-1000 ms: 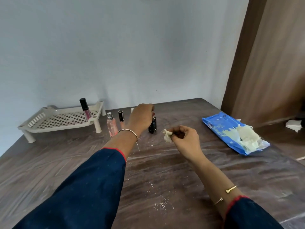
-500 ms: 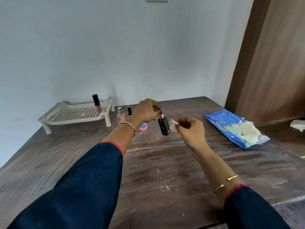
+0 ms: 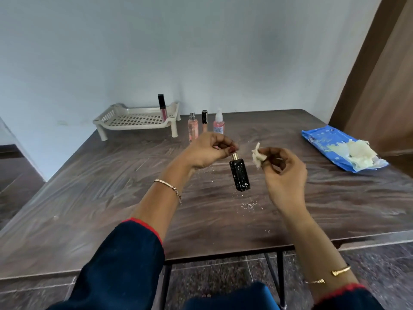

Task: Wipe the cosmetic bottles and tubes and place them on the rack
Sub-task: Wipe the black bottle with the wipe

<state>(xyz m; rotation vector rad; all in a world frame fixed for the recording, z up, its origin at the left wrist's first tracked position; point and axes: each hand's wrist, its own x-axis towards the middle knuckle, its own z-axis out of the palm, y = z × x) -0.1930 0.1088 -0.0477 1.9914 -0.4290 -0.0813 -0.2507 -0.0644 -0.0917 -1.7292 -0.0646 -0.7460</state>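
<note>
Two hands hover over the desk's [image 3: 111, 198] middle: the left hand [image 3: 210, 151] pinches the black bottle [image 3: 239, 175] by its gold cap, hanging near-upright, while the right hand [image 3: 283, 168] pinches a crumpled wipe [image 3: 258, 156] just right of it, apart.

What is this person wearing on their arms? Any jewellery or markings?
Both arms are in dark navy sleeves, the left sleeve and the right sleeve, each edged with a red cuff. A thin gold chain bracelet circles the left wrist, and a gold open-ended bangle sits on the right wrist. The left thumbnail is painted dark red.
</note>
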